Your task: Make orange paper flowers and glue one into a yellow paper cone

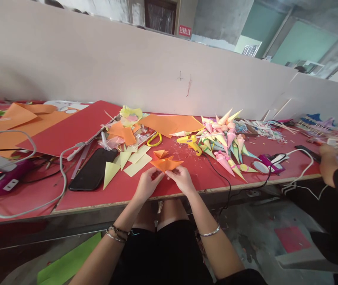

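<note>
Between my two hands is a folded orange paper piece [166,163], raised slightly at the table's near edge. My left hand [150,181] pinches its left lower side, and my right hand [181,179] pinches its right lower side, thumbs close together. Just behind it lies a smaller orange folded paper [160,153]. Pale yellow paper pieces [137,162] lie to the left, beside a black phone [93,169]. A yellow glue gun [190,143] rests behind and to the right. Yellow-handled scissors [154,139] lie farther back.
Colourful paper cones [224,138] are heaped right of the glue gun, whose black cord [226,180] hangs over the edge. A red board [74,126] and orange sheets [1,136] cover the left. Purple power strips [271,164] stand at both sides. Another person's arm [330,164] reaches in at right.
</note>
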A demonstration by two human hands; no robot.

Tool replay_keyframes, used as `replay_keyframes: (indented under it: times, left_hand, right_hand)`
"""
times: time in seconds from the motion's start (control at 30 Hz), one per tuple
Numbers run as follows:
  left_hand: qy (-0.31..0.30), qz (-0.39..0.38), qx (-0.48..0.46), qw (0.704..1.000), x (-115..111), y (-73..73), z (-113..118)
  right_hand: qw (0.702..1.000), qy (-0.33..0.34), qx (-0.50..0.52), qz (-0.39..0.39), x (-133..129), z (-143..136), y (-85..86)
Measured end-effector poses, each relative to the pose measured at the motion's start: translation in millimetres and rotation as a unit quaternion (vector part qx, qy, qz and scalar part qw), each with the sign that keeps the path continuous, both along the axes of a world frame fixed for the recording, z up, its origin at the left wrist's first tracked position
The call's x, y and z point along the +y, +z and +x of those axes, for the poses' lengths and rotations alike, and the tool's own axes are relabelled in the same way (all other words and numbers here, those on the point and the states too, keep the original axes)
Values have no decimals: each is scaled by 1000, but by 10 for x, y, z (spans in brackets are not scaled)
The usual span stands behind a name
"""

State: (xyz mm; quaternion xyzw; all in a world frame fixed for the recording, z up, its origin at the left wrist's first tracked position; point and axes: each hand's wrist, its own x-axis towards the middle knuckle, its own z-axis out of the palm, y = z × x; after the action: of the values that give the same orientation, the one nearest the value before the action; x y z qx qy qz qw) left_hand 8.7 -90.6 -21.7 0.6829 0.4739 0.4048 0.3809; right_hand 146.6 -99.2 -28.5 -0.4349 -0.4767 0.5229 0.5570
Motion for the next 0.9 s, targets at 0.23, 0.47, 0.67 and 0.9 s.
replay_keyframes:
  times: [0.23, 0.47, 0.67, 0.9]
  left_hand:
    - [-47, -14, -67, 997, -28, 53, -8]
    - [31, 32, -14, 999, -33, 18, 10]
    - [49, -13, -26, 998, -30, 21, -10]
    - [59, -32, -59, 996, -31, 35, -11]
  right_hand:
    - [1000, 18, -17, 17, 3, 13, -39]
    - [989, 41, -126, 64, -21, 1, -52]
    - [987, 25, -146, 68, -36, -18, -44]
    - [999, -16, -16, 39, -16, -14, -11]
